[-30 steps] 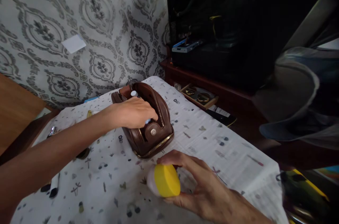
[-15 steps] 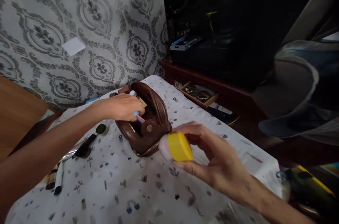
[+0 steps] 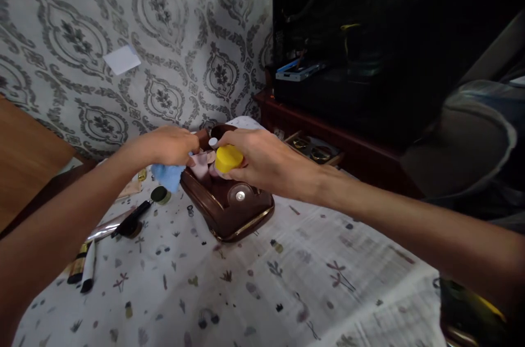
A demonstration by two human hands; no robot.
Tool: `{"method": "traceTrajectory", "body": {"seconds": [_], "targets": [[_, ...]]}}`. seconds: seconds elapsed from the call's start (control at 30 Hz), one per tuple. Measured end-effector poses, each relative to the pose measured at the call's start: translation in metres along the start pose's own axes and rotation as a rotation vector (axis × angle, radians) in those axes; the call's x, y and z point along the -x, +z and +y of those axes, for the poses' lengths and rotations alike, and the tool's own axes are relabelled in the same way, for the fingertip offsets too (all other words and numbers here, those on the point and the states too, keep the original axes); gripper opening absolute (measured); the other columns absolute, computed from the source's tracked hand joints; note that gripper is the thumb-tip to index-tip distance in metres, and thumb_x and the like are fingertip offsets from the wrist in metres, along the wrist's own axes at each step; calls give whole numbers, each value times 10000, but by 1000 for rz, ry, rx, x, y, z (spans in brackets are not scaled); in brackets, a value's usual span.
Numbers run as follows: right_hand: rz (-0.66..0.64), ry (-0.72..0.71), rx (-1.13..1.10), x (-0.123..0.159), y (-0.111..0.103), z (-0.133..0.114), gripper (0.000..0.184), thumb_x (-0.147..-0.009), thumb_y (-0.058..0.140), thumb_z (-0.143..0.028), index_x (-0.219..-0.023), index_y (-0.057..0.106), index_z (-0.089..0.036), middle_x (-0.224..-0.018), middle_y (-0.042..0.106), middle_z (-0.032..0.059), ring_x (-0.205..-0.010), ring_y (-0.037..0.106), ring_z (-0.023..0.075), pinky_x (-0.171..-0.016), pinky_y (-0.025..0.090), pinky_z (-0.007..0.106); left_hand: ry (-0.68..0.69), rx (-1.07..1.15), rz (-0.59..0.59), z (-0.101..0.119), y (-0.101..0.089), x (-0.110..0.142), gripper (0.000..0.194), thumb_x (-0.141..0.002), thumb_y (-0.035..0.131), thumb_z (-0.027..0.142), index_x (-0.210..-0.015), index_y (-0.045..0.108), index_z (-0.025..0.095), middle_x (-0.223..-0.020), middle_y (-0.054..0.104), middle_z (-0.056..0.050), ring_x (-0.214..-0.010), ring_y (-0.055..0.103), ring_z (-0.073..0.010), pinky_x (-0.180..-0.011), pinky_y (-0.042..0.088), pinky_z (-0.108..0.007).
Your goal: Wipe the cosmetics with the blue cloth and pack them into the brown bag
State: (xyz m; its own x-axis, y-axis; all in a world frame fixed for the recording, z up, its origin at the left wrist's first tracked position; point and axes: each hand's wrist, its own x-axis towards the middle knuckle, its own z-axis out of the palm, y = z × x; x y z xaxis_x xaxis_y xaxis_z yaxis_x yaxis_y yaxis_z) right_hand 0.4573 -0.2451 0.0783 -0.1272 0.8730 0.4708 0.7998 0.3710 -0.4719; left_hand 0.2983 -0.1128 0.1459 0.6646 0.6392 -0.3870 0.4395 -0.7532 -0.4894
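We take the brown bag [image 3: 229, 222] as the reference. It rests on a printed white cloth [image 3: 197, 281], top gaping, with a gold zipper [image 3: 255, 220] along its near edge and a round metal snap [image 3: 240, 196] on the flap above that edge.

Our right hand [image 3: 262, 160] reaches in from the right side of the bag. Its thumb and fingers grasp the yellow-capped container [image 3: 228, 158], which we hold over the mouth of the bag, cap facing us. We cannot tell whether the container touches the contents.

Our left hand [image 3: 170, 145] is at the left rim of the bag. Its fingers are bent and grasp a light blue cloth [image 3: 168, 176], which hangs outside that rim. The fingertips meet a pale pink piece [image 3: 200, 166] at the mouth of the bag; we cannot tell whether it is joined to the cloth. A white cap [image 3: 213, 142] shows inside the bag, between our hands.

Just left of the bag lies a dark-lidded jar [image 3: 161, 195]. Farther left and nearer to us are a black tube [image 3: 133, 218] and a white-handled brush [image 3: 89, 268]. A patterned wall [image 3: 164, 52] stands behind the bag.
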Motion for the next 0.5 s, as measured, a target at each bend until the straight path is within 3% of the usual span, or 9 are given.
{"method": "traceTrajectory", "body": {"seconds": [0.13,0.23,0.37,0.5], "targets": [[-331,125,174,-36,16,-8,363,-771,760,-246,-1115,680,-159,-1027,694,79,-917,660,223,-650,427,248,-54,-16,-63,0,1,0,291,-855,575,355,-1046,722,193,-1059,713,-142,-929,660,-309,-747,476,-351],[-500,184,267,-55,30,-13,394,-759,766,-230,-1138,683,-158,-1121,687,108,-950,677,246,-617,428,248,-72,-14,-70,-2,4,-1,259,-852,564,351,-997,726,209,-1008,720,-125,-862,663,-287,-709,469,-338],[-575,212,313,-68,51,-10,385,-799,699,-203,-1180,681,-150,-1173,686,136,-1018,684,281,-638,454,261,-39,20,-30,-8,11,-2,261,-833,566,351,-975,742,221,-1001,720,-115,-868,663,-285,-730,467,-342],[-603,245,311,-72,73,2,333,-874,581,-190,-1172,685,-85,-1093,709,186,-922,709,289,-601,452,279,-20,89,37,-15,18,-2,331,-805,578,367,-1050,742,217,-1043,716,-131,-873,662,-299,-736,471,-353]]}}
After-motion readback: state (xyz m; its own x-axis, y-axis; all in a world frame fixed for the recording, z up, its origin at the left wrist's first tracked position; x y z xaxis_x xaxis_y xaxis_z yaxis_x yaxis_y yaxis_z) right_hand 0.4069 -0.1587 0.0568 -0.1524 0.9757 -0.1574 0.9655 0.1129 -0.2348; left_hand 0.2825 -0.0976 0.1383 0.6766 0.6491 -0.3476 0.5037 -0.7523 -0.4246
